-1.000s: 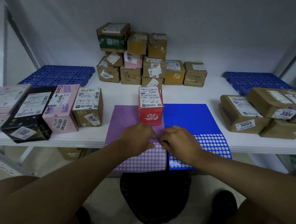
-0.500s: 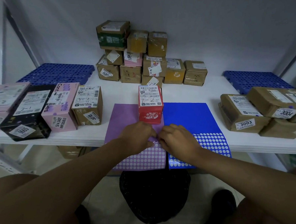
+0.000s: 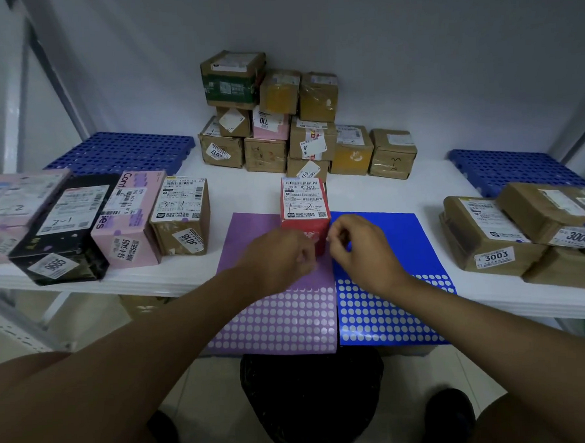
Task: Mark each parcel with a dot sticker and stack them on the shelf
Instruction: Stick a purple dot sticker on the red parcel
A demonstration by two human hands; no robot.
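A red parcel (image 3: 304,203) with a white label on top stands upright at the back edges of the purple sticker sheet (image 3: 279,318) and the blue sticker sheet (image 3: 396,312). My right hand (image 3: 362,250) is at the parcel's lower front right corner. Its thumb and forefinger pinch what looks like a tiny dot sticker, barely visible. My left hand (image 3: 279,256) hovers over the purple sheet just left of the parcel's front, fingers curled, nothing visible in them. The two hands almost touch.
Several stacked parcels (image 3: 279,127) stand against the back wall. A row of parcels (image 3: 128,219) lies at the left and brown parcels (image 3: 488,234) at the right. Blue perforated mats (image 3: 124,150) (image 3: 512,169) cover the back corners of the white shelf (image 3: 249,193).
Both hands rose from the near part of the purple sheet to the front of the red parcel. The right hand moved further.
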